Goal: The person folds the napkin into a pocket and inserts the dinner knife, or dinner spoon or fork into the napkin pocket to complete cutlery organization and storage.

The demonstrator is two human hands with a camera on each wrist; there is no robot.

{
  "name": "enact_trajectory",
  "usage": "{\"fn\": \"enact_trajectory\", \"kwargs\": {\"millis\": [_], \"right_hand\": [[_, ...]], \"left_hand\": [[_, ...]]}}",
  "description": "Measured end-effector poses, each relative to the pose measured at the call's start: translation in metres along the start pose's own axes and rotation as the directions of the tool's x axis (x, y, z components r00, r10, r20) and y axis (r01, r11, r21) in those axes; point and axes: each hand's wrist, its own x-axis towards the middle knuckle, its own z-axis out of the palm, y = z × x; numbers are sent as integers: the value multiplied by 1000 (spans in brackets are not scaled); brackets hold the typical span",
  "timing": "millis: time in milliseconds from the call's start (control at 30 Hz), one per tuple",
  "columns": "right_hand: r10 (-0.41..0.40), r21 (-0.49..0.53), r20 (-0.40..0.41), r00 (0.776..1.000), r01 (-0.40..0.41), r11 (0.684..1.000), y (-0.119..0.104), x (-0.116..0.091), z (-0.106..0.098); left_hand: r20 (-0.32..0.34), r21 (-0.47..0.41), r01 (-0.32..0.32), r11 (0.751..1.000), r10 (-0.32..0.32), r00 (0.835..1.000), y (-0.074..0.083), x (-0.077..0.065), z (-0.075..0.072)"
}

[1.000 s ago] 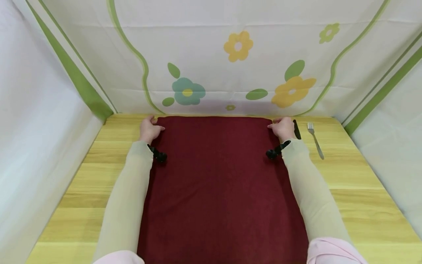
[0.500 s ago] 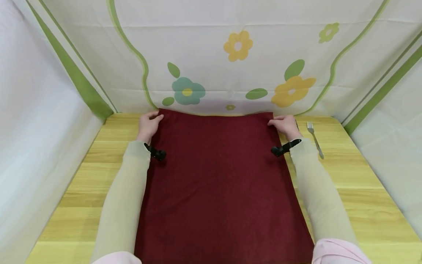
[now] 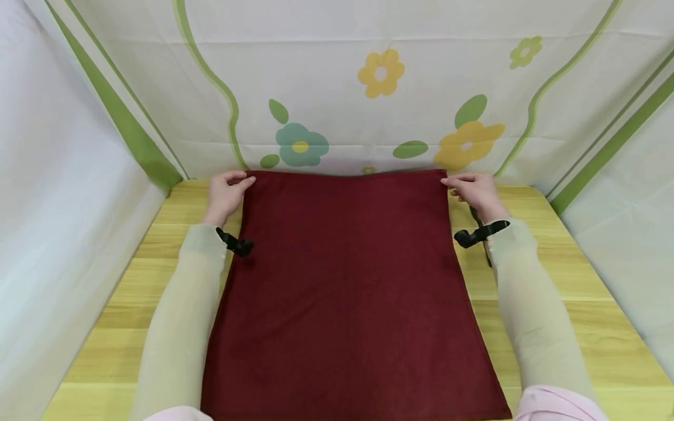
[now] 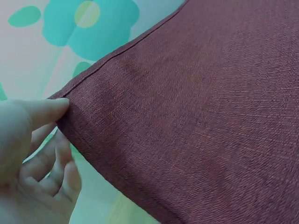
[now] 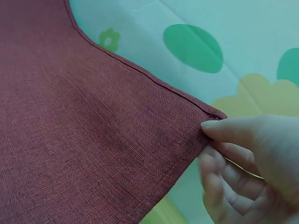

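A dark red cloth napkin (image 3: 347,280) with a stitched hem spreads over the wooden table, its far edge lifted and sagging slightly in the middle. My left hand (image 3: 227,196) pinches its far left corner between thumb and fingers. At the far right corner, my right hand (image 3: 478,193) holds the cloth (image 5: 117,121) in the same kind of pinch. Both wrist views show the thumb on top, with the left hand's other fingers (image 4: 63,170) loosely bent below the hem. The near left part of the cloth runs out of the head view.
The wooden table (image 3: 568,275) meets a white curtain (image 3: 326,76) with printed flowers at the back. Fabric also hangs on both sides. A slender black thing (image 3: 476,215) lies by my right wrist, mostly hidden.
Both hands have lifted the far corners off the table and moved apart, drawing the far edge wider. The cloth's near right corner has come into view; my right arm now covers the fork.
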Motion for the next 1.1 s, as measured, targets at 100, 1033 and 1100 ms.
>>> {"fn": "enact_trajectory", "kwargs": {"millis": [100, 1033, 1100], "right_hand": [[-19, 189, 8, 1000, 17, 982, -7, -2, -3], [-145, 532, -187, 972, 224, 816, -13, -13, -13], [-157, 505, -158, 975, 216, 835, -7, -18, -15]], "left_hand": [[4, -83, -12, 996, 12, 1000, 4, 0, -2], [-22, -158, -170, 973, 169, 985, 20, -9, -5], [4, -132, -172, 976, 174, 985, 13, -13, -9]]}}
